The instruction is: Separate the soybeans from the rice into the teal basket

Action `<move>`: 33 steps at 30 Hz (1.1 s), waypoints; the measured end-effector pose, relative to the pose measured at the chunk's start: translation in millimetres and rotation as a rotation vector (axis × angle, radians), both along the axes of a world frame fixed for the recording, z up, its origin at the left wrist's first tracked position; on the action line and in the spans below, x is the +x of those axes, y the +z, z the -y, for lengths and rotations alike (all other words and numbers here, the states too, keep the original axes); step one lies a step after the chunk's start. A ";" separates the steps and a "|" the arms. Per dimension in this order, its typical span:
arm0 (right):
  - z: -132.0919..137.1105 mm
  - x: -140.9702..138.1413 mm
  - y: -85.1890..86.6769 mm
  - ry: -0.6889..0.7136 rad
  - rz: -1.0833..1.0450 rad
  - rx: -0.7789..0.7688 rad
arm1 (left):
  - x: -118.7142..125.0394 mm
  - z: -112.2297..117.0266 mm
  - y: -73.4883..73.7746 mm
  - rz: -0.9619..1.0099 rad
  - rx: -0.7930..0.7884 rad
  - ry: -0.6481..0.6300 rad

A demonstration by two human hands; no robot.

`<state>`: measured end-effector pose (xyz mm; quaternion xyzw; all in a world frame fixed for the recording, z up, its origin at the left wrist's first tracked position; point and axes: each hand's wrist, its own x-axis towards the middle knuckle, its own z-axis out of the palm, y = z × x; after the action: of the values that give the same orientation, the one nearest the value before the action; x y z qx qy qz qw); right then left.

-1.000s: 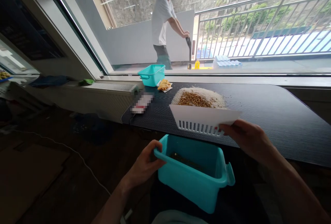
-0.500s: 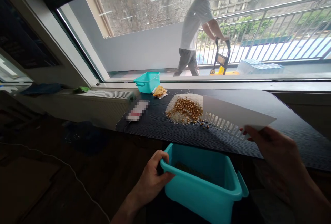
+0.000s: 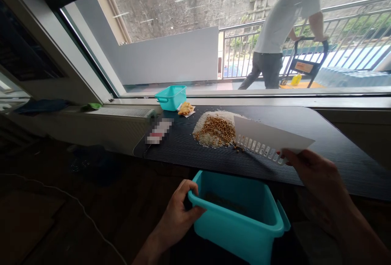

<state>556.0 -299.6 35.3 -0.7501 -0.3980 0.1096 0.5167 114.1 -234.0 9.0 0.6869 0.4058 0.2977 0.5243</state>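
Observation:
My left hand (image 3: 181, 208) is closed on the left rim of a turquoise plastic bin (image 3: 232, 226), held just below the table's front edge. Some dark, grainy matter lies at the bottom of the bin, too dim to name. In my right hand (image 3: 311, 169) is a flat, pale scraper (image 3: 271, 132) with a row of slots along its lower side. Its far end touches the right side of a pile of golden-brown beans (image 3: 218, 130) lying on white rice (image 3: 200, 128). A few loose beans (image 3: 238, 147) sit under the slotted edge.
A smaller turquoise bin (image 3: 171, 98) and a yellow crumpled item on white paper (image 3: 186, 109) stand at the back left of the black table (image 3: 180, 151). A blurred flat object (image 3: 159, 131) lies near the left edge. Outside the window, a person (image 3: 277, 24) pushes a cart (image 3: 305, 67).
My right hand and the scraper have shifted slightly left, with the tip further over the pile's right side. Outside, the person and cart have moved right. My left hand still grips the bin.

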 end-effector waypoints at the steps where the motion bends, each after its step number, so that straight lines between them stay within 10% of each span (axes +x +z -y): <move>1: 0.9 0.7 -1.0 0.009 -0.005 -0.007 | -0.4 0.1 -1.9 0.001 0.003 -0.002; 19: 13.2 -6.1 5.6 -0.032 -0.104 -0.028 | 2.9 0.0 17.4 -0.018 -0.037 -0.010; 25: 47.9 10.5 2.5 -0.337 0.000 -0.099 | 32.0 10.4 19.0 0.044 -0.039 -0.055; 33: 89.1 34.6 -10.2 -0.300 0.075 -0.094 | 31.0 10.8 13.3 0.077 -0.038 -0.035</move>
<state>590.6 -388.7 25.1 -0.8281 -0.2948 0.0218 0.4764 145.1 -244.8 22.4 0.6720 0.3788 0.3070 0.5575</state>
